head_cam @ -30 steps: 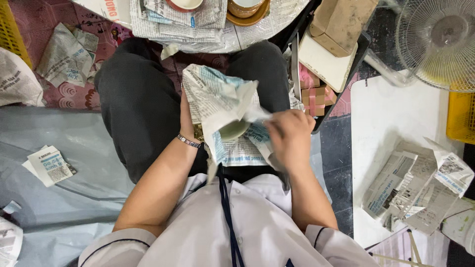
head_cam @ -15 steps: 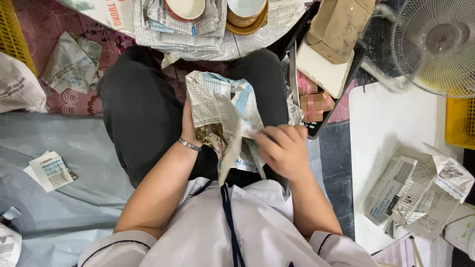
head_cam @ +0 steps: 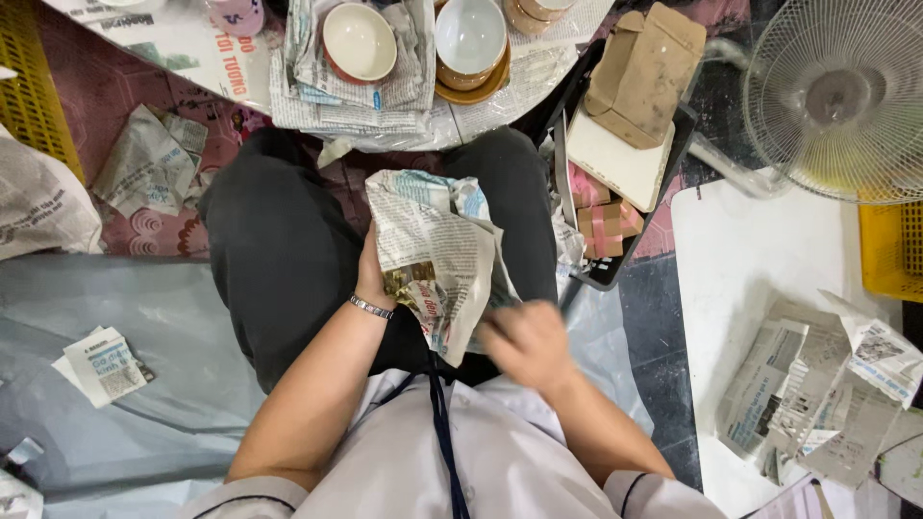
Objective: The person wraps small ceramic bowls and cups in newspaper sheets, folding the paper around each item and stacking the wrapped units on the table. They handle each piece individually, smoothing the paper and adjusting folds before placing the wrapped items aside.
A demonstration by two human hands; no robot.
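On my lap sits a bundle wrapped in newspaper. My left hand grips the bundle's left side from underneath; a silver bracelet circles that wrist. My right hand is blurred, just below and right of the bundle, near the paper's lower edge, and I cannot see whether it touches the paper. Whatever is inside the wrapping is hidden.
Ahead on a newspaper-covered table stand two bowls. A cardboard box and a white fan lie to the right. Wrapped newspaper bundles rest lower right; crumpled paper and a yellow crate at left.
The right hand has come off the top of the bundle and dropped toward my body. The paper flap now lies folded down over the bundle. The view has tilted toward the table.
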